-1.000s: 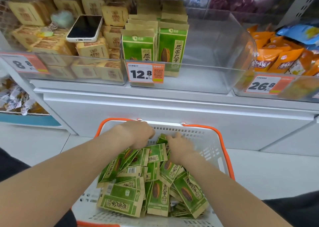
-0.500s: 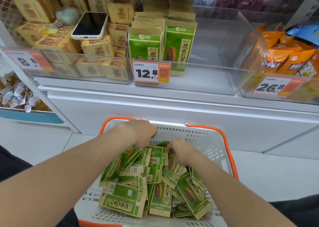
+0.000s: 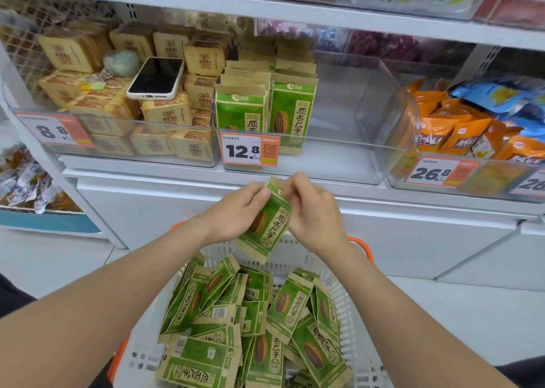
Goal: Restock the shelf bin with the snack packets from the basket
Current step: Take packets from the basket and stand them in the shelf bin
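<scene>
One green snack packet (image 3: 267,225) is up out of the basket (image 3: 141,349) now. It hangs tilted over the far rim, just below the front edge of the clear shelf bin (image 3: 380,107). A sec ago both hands were down in the heap. L hand (image 3: 236,210) grasps the packet's left edge, and R hand (image 3: 312,210) pinches its top corner. The other packets (image 3: 289,302) lie jumbled in the basket. Stocked rows (image 3: 265,104) stand at the bin's left wall, behind the 12.8 price tag (image 3: 249,150). A phone (image 3: 156,78) lies on tan packs (image 3: 168,113) in the next bin left, w/ orange bags (image 3: 448,134) to the right.

Bright, even light; edges warped, blurry.
</scene>
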{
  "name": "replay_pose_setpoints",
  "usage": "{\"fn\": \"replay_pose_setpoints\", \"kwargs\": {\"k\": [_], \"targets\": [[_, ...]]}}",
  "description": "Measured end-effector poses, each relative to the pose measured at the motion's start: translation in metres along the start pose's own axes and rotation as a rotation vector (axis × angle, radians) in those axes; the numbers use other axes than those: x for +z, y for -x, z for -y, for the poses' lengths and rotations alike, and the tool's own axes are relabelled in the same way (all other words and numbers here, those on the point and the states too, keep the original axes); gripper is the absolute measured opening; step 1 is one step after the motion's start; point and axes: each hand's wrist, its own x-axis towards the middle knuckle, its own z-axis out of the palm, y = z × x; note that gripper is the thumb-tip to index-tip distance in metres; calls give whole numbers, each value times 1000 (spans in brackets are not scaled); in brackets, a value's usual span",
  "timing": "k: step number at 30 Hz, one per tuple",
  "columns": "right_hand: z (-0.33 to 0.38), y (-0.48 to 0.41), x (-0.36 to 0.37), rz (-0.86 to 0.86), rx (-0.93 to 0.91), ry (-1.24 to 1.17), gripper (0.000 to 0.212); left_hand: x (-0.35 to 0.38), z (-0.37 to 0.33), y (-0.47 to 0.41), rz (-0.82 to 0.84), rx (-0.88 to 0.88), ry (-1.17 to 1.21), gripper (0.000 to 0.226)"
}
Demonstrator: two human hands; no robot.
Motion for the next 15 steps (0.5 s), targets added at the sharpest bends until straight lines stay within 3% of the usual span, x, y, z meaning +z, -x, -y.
{"fn": "replay_pose_setpoints", "kwargs": {"k": [5,9,12,15], "targets": [[33,-24,-25,-326,310,-496,19,-3,-39,1,-439,198,89,45],[42,-36,-38,-205,423,-693,17,-6,-60,0,-666,187,89,44],[45,-48,-46,-208,366,-647,25,-12,-72,-2,-736,214,139,44],[56,-62,-62,-351,235,-461,22,-19,-87,-3,-839,303,127,28]]}}
